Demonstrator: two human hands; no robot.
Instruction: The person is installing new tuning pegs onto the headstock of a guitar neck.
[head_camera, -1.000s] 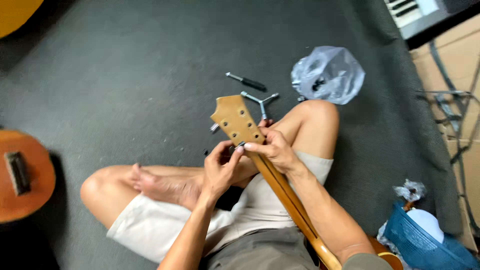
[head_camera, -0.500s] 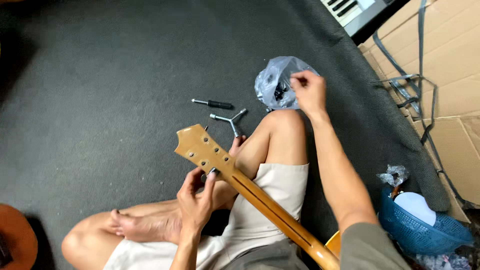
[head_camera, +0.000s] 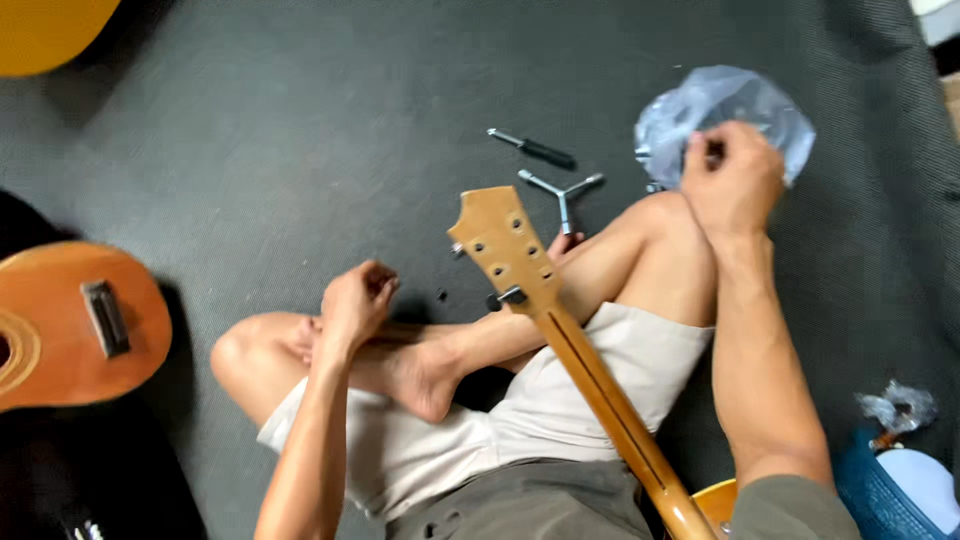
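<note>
I sit cross-legged on a dark grey mat with a guitar neck (head_camera: 590, 380) across my lap, its pale wooden headstock (head_camera: 498, 240) pointing away from me. One tuning peg (head_camera: 508, 297) sticks out of the headstock's near side. My left hand (head_camera: 355, 300) is off the neck and hovers by my left knee with its fingers curled; nothing shows in it. My right hand (head_camera: 732, 180) reaches past my right knee to a crumpled clear plastic bag (head_camera: 725, 105), where its fingers pinch at the bag's near edge. What they grip is partly hidden.
A black-handled screwdriver (head_camera: 533, 149) and a Y-shaped metal wrench (head_camera: 562, 189) lie beyond the headstock. A small dark part (head_camera: 441, 295) lies on the mat. A brown guitar body (head_camera: 70, 325) is at left, a yellow one (head_camera: 45, 30) top left, a blue bag (head_camera: 900, 490) bottom right.
My left hand has let go of the headstock and moved left to my knee. My right hand, which left the neck a second ago, stays at the plastic bag.
</note>
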